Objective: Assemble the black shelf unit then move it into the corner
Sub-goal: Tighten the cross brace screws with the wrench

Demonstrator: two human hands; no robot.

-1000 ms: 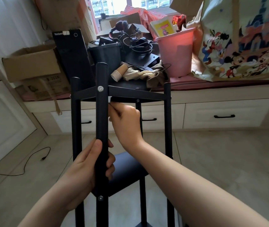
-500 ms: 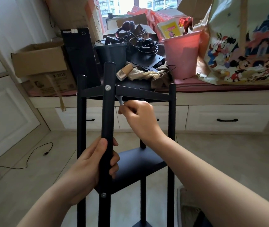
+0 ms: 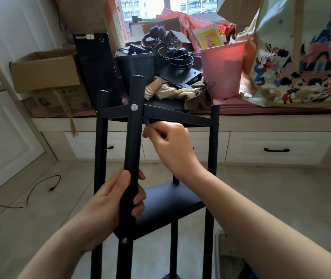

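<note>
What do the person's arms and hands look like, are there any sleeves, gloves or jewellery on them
Both forearms are bare as far as the picture shows, with no sleeve in view. The left hand and the right hand wear no gloves. No watch, bracelet or ring shows on the visible parts. The nails that show look short and unpainted.

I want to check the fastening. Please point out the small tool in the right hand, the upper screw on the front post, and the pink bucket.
small tool point(image 3: 146, 122), head view, its grey shaft above the fingers.
upper screw point(image 3: 134, 107), head view, its silver head.
pink bucket point(image 3: 222, 71), head view, its front wall.
</note>
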